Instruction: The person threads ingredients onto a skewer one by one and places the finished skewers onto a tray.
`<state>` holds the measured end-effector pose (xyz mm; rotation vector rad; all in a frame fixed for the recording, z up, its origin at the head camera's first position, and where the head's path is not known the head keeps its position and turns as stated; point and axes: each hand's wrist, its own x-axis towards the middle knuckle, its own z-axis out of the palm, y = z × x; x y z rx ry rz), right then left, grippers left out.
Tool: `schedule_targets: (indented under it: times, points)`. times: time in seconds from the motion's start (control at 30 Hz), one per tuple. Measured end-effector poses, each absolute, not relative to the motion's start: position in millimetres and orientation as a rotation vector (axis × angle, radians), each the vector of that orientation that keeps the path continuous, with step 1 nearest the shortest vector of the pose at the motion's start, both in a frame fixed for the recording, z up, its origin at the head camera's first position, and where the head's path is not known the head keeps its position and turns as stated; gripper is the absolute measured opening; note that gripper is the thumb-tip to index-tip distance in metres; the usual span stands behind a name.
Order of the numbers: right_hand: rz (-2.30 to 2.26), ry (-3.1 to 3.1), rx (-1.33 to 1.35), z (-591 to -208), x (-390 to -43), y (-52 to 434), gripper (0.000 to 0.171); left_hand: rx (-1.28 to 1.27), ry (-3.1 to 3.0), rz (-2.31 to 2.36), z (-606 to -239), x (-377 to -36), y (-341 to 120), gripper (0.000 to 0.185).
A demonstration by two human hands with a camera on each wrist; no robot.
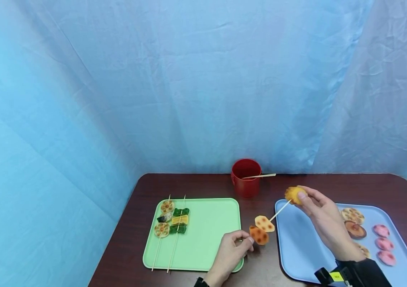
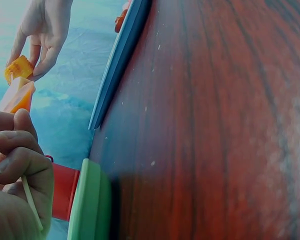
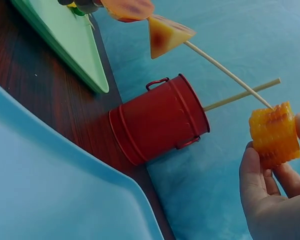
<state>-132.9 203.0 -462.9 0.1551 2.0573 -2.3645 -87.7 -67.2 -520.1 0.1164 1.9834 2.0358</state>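
Note:
My left hand (image 1: 229, 250) holds the lower part of a wooden skewer (image 1: 280, 210), which slants up to the right; the stick's lower end (image 2: 32, 202) shows below the curled fingers in the left wrist view. Threaded on it are an orange spotted slice (image 1: 259, 235) beside the fingertips and a pale yellow spotted slice (image 1: 264, 224) just above. Over the blue tray's left corner, my right hand (image 1: 327, 223) pinches a yellow corn piece (image 3: 275, 135) between thumb and fingers. The skewer's tip meets the corn; how deep it enters, I cannot tell.
The green tray (image 1: 212, 217) carries two loaded skewers on its left side. Behind stands a red bucket (image 1: 246, 185) with a stick leaning out. On the blue tray (image 1: 296, 247) lie several pink pieces (image 1: 384, 244) and round browned slices (image 1: 355, 230). A blue curtain (image 1: 203, 87) hangs behind the table.

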Motion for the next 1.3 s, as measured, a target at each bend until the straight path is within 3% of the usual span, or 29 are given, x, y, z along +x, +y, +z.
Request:
schedule_targets:
  times: [0.63,0.93,1.3]
  points:
    - [-1.871,2.376,0.202,-456,-129,191,0.074,0.168,1.957,2.041,-515,-91,-62,0.023]
    - [-1.862,2.337,0.197,-462,-125,179,0.067,0.179,2.001,2.057,-513,-90,-61,0.019]
    - [-1.813,2.309,0.24,-471,-121,168,0.071,0.11,2.013,2.03,-514,-92,-61,0.013]
